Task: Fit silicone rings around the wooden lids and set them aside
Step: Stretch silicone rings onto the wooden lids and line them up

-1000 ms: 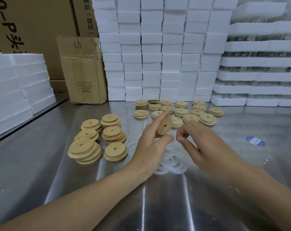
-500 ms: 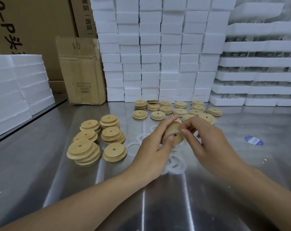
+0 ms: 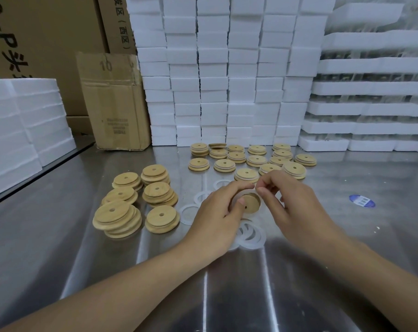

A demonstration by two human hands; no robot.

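- My left hand [image 3: 217,212] grips the wooden lid [image 3: 251,203]. The thumb presses on the near face beside the centre hole, and the other fingers curl round the far edge.
- The lid is tilted, its face turned toward me. It is lifted off the metal table [image 3: 59,236] and sits between my two hands.
- My right hand [image 3: 294,204] has its thumb and forefinger pinched together right at the lid's upper rim, with the remaining fingers curled below. I cannot tell whether a ring lies between those fingertips; nothing white shows there.
- Loose silicone rings [image 3: 252,236] lie flat on the table just under and in front of my hands, some overlapping. A few more lie to the left of my left hand.
- Stacks of bare lids [image 3: 118,216] stand to my left, several lids high, holes up.
- Ringed lids [image 3: 257,160] sit in rows behind my hands, each showing a pale band round its edge.
- Foam blocks [image 3: 227,68] are piled along the back, and a cardboard box [image 3: 114,104] stands to their left.
- A blue sticker [image 3: 362,201] lies on the table, well to the right of my right hand.
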